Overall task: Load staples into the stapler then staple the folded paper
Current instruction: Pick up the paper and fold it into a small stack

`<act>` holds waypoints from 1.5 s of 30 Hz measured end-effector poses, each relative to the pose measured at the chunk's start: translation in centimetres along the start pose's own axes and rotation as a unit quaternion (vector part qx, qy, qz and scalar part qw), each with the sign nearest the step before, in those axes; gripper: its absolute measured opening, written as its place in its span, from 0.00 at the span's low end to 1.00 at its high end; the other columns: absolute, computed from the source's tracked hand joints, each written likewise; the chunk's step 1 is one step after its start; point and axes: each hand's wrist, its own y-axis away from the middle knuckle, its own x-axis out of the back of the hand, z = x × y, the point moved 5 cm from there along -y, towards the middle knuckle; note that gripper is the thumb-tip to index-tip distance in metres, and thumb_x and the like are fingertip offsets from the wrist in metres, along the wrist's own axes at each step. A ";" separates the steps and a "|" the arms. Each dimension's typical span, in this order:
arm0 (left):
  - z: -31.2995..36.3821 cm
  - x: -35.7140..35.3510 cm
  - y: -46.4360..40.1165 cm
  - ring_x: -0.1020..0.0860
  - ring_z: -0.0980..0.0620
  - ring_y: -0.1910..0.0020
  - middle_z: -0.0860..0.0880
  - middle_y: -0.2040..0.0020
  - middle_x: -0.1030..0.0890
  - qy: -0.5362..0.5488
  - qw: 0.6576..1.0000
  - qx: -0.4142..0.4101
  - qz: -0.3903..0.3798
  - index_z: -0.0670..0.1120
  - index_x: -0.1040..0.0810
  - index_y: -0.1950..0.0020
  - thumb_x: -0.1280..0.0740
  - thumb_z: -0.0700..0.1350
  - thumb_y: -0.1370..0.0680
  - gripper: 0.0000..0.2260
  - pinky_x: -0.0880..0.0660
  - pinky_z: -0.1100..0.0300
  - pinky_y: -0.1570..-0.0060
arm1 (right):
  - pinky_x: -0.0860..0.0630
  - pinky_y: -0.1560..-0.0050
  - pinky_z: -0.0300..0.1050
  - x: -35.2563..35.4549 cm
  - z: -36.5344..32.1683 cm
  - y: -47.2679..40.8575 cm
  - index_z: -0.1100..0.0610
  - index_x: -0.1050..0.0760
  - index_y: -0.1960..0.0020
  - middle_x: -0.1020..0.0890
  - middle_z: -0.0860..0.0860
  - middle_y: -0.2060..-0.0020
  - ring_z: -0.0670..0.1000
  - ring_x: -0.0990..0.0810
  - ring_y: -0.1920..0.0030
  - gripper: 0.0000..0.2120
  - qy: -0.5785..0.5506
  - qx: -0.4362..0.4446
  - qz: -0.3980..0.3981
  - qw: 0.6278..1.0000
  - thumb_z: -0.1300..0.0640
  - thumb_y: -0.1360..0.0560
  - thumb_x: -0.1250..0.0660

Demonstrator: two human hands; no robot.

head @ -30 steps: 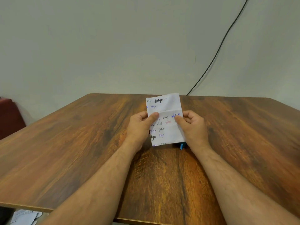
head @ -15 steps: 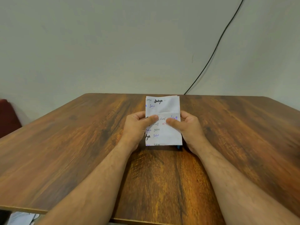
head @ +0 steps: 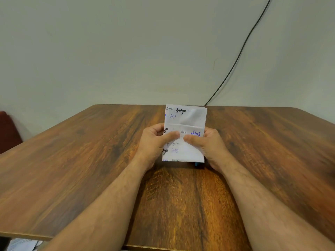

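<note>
Two hands are gripping one folded paper (head: 186, 120): thin, white, creased, rectangular, scrawled with black and blue handwriting. The left hand (head: 154, 142) is pinching its 9 o'clock edge, the right hand (head: 208, 145) its 3 o'clock edge, thumbs pressing the front. Its long axis is running from 6 toward 12 o'clock above the glossy wood-grain table (head: 72, 169). A small blue object (head: 196, 164) is peeking out beneath. A black cable (head: 239, 55) is crossing the pale wall (head: 108, 51).
</note>
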 end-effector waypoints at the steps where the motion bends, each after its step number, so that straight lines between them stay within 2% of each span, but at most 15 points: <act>1: 0.1 0.0 0.0 0.14 0.40 0.50 0.41 0.48 0.13 -0.005 1.000 0.001 0.003 0.40 0.18 0.41 0.27 0.37 0.25 0.13 0.17 0.45 0.51 | 0.17 0.48 0.59 0.1 0.0 -0.1 0.56 0.17 0.44 0.12 0.56 0.49 0.58 0.13 0.49 0.12 -0.001 0.000 0.011 1.000 0.65 0.26 0.27; 4: 0.1 0.1 0.0 0.14 0.40 0.52 0.41 0.50 0.13 -0.010 1.000 0.006 0.016 0.41 0.17 0.44 0.29 0.40 0.22 0.08 0.18 0.46 0.53 | 0.17 0.49 0.59 0.3 -0.1 -0.3 0.56 0.16 0.49 0.13 0.58 0.49 0.59 0.13 0.51 0.08 -0.019 -0.006 0.034 0.999 0.65 0.25 0.28; 9: -0.1 0.4 -0.1 0.16 0.40 0.53 0.39 0.50 0.13 -0.011 0.999 0.018 0.031 0.41 0.15 0.51 0.33 0.41 0.19 0.07 0.20 0.48 0.54 | 0.18 0.46 0.64 0.2 -0.1 -0.2 0.56 0.18 0.43 0.12 0.56 0.49 0.60 0.13 0.49 0.09 -0.021 -0.020 0.031 0.999 0.57 0.22 0.30; 15: -0.3 0.1 -0.1 0.15 0.44 0.55 0.41 0.50 0.13 0.003 0.999 0.028 0.024 0.42 0.16 0.47 0.35 0.37 0.18 0.08 0.18 0.56 0.61 | 0.16 0.59 0.50 0.0 -0.3 0.0 0.51 0.19 0.45 0.12 0.54 0.50 0.55 0.12 0.53 0.09 -0.042 -0.010 0.042 0.998 0.63 0.20 0.33; 19: -0.4 0.3 -0.3 0.14 0.47 0.55 0.45 0.51 0.12 0.032 0.999 0.022 0.033 0.44 0.18 0.46 0.34 0.32 0.21 0.10 0.18 0.56 0.60 | 0.16 0.53 0.54 -0.4 -0.3 0.1 0.52 0.18 0.46 0.13 0.55 0.48 0.57 0.13 0.51 0.12 -0.077 -0.021 0.032 0.996 0.67 0.21 0.34; 20: -0.4 0.3 -0.3 0.14 0.48 0.56 0.46 0.52 0.12 0.031 0.999 0.022 0.035 0.44 0.18 0.47 0.34 0.31 0.21 0.10 0.18 0.57 0.61 | 0.16 0.54 0.54 -0.4 -0.4 0.2 0.52 0.16 0.49 0.13 0.55 0.48 0.58 0.13 0.51 0.14 -0.080 -0.015 0.027 0.996 0.68 0.21 0.36; 23: -0.1 0.3 -0.2 0.15 0.49 0.58 0.45 0.54 0.13 0.025 0.999 0.018 0.036 0.42 0.17 0.51 0.36 0.31 0.21 0.10 0.20 0.60 0.64 | 0.22 0.73 0.45 -0.9 -1.1 0.8 0.53 0.13 0.61 0.12 0.55 0.58 0.55 0.15 0.63 0.22 -0.067 0.008 0.013 0.998 0.70 0.22 0.41; 25: 0.0 0.2 -0.1 0.15 0.49 0.57 0.44 0.53 0.13 0.029 0.999 0.016 0.027 0.42 0.17 0.55 0.36 0.30 0.21 0.11 0.20 0.60 0.64 | 0.25 0.75 0.42 -0.9 -1.2 0.9 0.57 0.14 0.63 0.13 0.58 0.59 0.57 0.17 0.63 0.20 -0.078 0.021 0.015 0.997 0.69 0.26 0.43; 29: 0.1 0.2 -0.2 0.17 0.44 0.52 0.43 0.53 0.13 0.029 0.999 -0.001 0.022 0.48 0.14 0.64 0.36 0.28 0.22 0.20 0.20 0.54 0.59 | 0.24 0.74 0.41 -0.7 -1.2 1.3 0.64 0.17 0.59 0.14 0.62 0.55 0.60 0.17 0.56 0.16 -0.121 0.028 -0.009 0.992 0.58 0.33 0.41; 33: 0.6 -0.3 0.5 0.18 0.45 0.55 0.39 0.52 0.15 0.038 0.999 -0.012 -0.017 0.42 0.14 0.54 0.38 0.36 0.23 0.12 0.23 0.58 0.62 | 0.23 0.71 0.42 -0.4 -0.9 0.9 0.64 0.17 0.58 0.16 0.64 0.56 0.60 0.19 0.56 0.20 -0.143 0.023 0.001 0.989 0.53 0.34 0.43; 36: 0.6 -0.4 0.8 0.18 0.43 0.56 0.38 0.54 0.14 0.094 0.995 0.015 -0.017 0.39 0.14 0.55 0.39 0.51 0.23 0.19 0.22 0.58 0.62 | 0.24 0.70 0.42 -0.3 -1.0 0.9 0.63 0.16 0.58 0.16 0.64 0.56 0.59 0.18 0.58 0.21 -0.131 0.028 -0.006 0.991 0.51 0.32 0.44; 38: 0.3 -0.1 0.6 0.18 0.45 0.55 0.40 0.54 0.14 0.057 0.998 0.030 0.007 0.40 0.15 0.58 0.41 0.58 0.19 0.25 0.23 0.56 0.57 | 0.25 0.71 0.41 -0.5 -1.2 1.2 0.66 0.17 0.58 0.16 0.65 0.55 0.58 0.18 0.59 0.24 -0.133 0.029 -0.020 0.991 0.51 0.27 0.47; 41: 0.2 -0.1 0.4 0.18 0.45 0.54 0.42 0.53 0.14 0.033 0.998 0.049 0.012 0.39 0.17 0.56 0.35 0.47 0.19 0.14 0.21 0.56 0.56 | 0.22 0.64 0.45 -0.6 -1.1 1.2 0.63 0.16 0.59 0.14 0.65 0.53 0.62 0.16 0.53 0.27 -0.090 0.017 -0.009 0.996 0.47 0.19 0.45; 43: 0.2 -0.1 0.5 0.17 0.43 0.54 0.41 0.51 0.14 0.074 0.996 0.055 0.007 0.38 0.18 0.49 0.32 0.38 0.22 0.05 0.19 0.57 0.60 | 0.22 0.60 0.46 -0.5 -1.0 1.2 0.56 0.14 0.60 0.13 0.61 0.53 0.62 0.15 0.53 0.20 -0.034 0.015 0.011 0.999 0.49 0.18 0.39; 45: 0.2 0.1 0.4 0.15 0.45 0.55 0.42 0.50 0.13 0.088 0.994 0.057 0.016 0.41 0.19 0.43 0.31 0.35 0.23 0.10 0.18 0.57 0.61 | 0.23 0.62 0.46 -0.3 -1.1 1.1 0.52 0.14 0.58 0.13 0.58 0.53 0.59 0.15 0.55 0.13 0.010 0.026 0.022 0.999 0.56 0.20 0.35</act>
